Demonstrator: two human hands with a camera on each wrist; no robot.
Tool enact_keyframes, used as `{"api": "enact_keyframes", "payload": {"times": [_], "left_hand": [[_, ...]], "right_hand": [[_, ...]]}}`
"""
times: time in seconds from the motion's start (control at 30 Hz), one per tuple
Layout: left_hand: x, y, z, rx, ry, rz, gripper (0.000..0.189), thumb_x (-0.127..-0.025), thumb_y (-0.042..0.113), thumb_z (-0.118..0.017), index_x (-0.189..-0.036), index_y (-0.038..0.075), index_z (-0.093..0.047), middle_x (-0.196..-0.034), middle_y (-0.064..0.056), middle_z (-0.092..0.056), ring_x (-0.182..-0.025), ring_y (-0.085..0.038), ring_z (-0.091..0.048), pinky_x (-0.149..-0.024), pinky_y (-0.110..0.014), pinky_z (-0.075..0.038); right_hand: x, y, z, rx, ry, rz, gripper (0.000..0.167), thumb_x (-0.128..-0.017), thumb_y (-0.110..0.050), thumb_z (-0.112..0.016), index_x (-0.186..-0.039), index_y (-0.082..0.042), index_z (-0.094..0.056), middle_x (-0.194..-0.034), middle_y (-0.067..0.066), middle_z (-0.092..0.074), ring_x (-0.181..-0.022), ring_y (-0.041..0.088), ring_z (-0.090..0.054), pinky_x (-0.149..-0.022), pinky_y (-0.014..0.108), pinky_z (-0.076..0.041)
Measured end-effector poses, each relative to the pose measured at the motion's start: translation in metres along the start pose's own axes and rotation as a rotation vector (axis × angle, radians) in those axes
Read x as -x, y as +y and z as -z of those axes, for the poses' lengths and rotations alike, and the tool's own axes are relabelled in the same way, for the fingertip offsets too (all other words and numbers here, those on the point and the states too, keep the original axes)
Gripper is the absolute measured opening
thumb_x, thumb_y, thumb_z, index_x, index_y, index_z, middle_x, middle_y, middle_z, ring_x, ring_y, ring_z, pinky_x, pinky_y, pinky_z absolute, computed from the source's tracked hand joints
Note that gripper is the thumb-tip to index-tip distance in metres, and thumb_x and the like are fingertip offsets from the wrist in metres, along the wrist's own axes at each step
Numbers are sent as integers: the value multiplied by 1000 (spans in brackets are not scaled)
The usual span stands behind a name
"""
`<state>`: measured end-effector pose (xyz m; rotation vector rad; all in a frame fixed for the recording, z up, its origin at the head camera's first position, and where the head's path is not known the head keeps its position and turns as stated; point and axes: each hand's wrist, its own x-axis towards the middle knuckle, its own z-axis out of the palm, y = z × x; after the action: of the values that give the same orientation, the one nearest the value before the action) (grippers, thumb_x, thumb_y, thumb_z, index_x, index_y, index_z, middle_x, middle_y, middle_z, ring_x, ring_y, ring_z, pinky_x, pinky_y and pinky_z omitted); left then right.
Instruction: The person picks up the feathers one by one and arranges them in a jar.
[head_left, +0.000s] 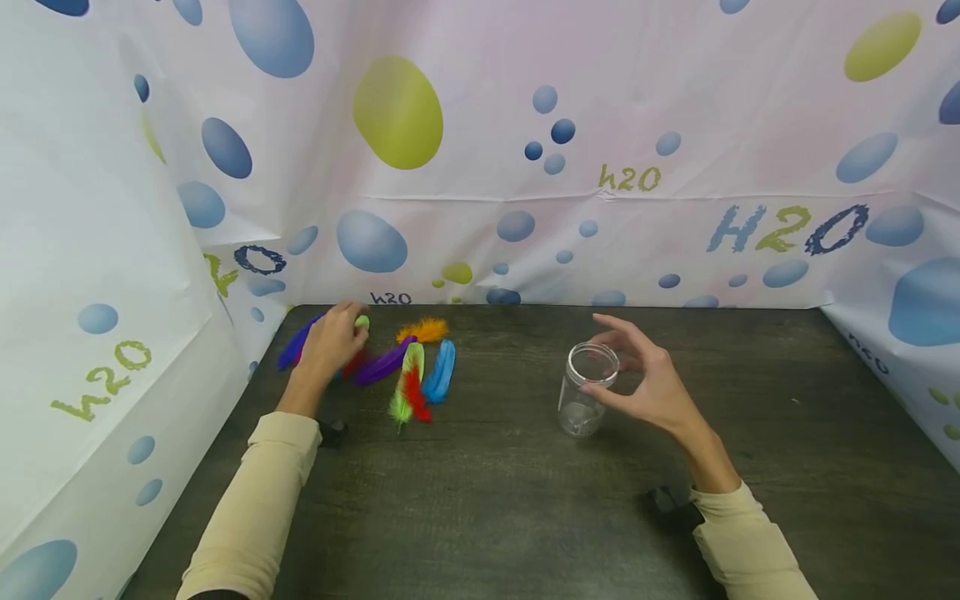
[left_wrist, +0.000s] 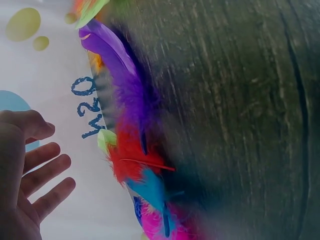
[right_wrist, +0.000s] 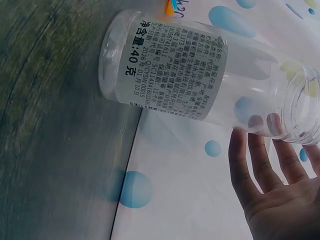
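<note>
My left hand (head_left: 334,340) hovers over a cluster of coloured feathers at the table's back left. In the left wrist view, its fingers (left_wrist: 47,162) are loosely bent and hold nothing, apart from a purple feather (left_wrist: 117,57), a red feather (left_wrist: 137,155) and a blue feather (left_wrist: 150,187). A clear plastic jar (head_left: 579,408) stands upright and lidless right of centre. Around its upper part is my right hand (head_left: 656,387), thumb at the near side, other fingers spread behind. A printed label (right_wrist: 172,70) covers part of the jar; firm contact cannot be told.
Beside the left hand lie an orange feather (head_left: 423,330), a lime feather (head_left: 408,383), another red feather (head_left: 415,393) and a bright blue feather (head_left: 440,372). The dark tabletop (head_left: 480,500) ends at a patterned white sheet (head_left: 480,150) behind and at the sides.
</note>
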<state>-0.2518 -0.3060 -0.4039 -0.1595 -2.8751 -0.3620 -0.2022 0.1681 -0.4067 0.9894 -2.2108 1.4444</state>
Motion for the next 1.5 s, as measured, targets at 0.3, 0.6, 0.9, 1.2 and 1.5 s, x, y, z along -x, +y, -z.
{"api": "enact_keyframes", "payload": {"times": [0.3,0.6,0.9,1.2,1.5], "left_hand": [[-2,-5,-2,-7,-7,13,35,-96,5,-65,-128,-8,-63,-126,-29,-63,-99,-43,-64,-88,-59,-55],[-5,-7,-10,17,-20,11,37,-95,3,-63,-129,-9,-61,-130,-30,-62,-104,-43,-63,-92,-59,-53],[-9,-9,-13,44,-28,28,39,-94,0,-62,-131,-10,-61,-133,-31,-60,-103,-43,-62,-91,-58,-54],[-14,-12,-10,52,-32,38,35,-95,-2,-59,-129,-10,-63,-128,-30,-64,-114,-47,-63,-94,-59,-52],[-20,-12,-11,75,-47,57,36,-96,0,-58,-130,-11,-62,-130,-31,-63,-115,-48,-62,-96,-60,-51]], "right_hand": [[-1,-2,-7,-42,-25,11,89,-68,10,-87,-149,0,-49,-114,17,-71,-102,18,-69,-71,35,-63],[2,-1,-11,-57,-62,43,91,-69,8,-87,-151,-2,-48,-115,17,-69,-96,24,-69,-67,31,-61],[-1,-2,-9,-9,-50,60,92,-67,5,-88,-150,-2,-50,-116,13,-70,-103,19,-69,-71,36,-63],[-1,-4,-10,-2,-67,33,91,-68,3,-89,-150,-3,-50,-117,12,-70,-106,14,-67,-72,34,-62],[-1,-4,-10,3,-74,54,91,-68,2,-89,-149,-2,-49,-117,11,-70,-106,15,-67,-70,40,-63]]}}
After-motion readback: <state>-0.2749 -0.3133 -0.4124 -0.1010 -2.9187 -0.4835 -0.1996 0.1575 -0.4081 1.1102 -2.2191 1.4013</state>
